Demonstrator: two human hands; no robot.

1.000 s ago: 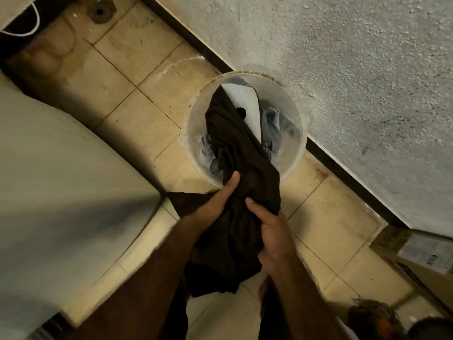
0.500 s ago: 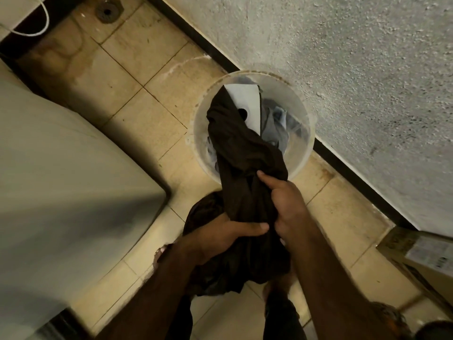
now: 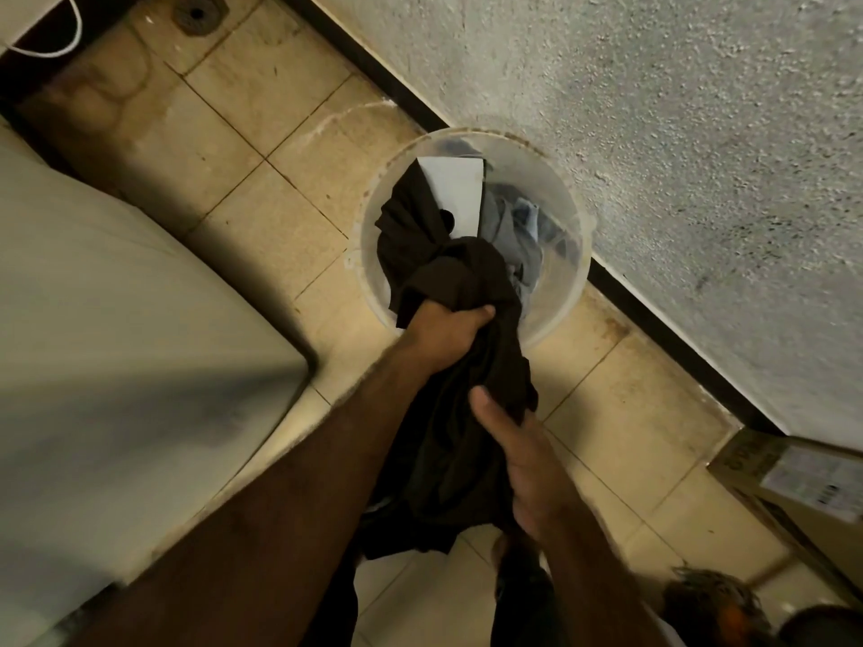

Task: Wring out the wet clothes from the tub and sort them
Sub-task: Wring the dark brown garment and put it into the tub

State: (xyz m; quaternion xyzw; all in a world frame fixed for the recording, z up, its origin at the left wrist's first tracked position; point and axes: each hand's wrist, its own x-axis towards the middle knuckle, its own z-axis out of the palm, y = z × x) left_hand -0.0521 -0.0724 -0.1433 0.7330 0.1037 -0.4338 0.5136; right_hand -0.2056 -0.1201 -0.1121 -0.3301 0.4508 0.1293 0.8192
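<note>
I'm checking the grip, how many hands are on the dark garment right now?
2. The left hand clutches the dark garment by the near rim of the tub; the right hand grips it lower, closer to the body.

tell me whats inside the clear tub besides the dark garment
Inside the tub lie a white piece with a dark spot and blue-grey clothes. The dark garment covers its left side, so anything beneath stays hidden.

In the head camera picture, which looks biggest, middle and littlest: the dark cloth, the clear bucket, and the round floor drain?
1. Dark cloth and clear bucket: they look about alike, and the cloth is nearer the camera, so I won't rank them.
2. Floor drain: clearly the littlest, though farthest away.
</note>
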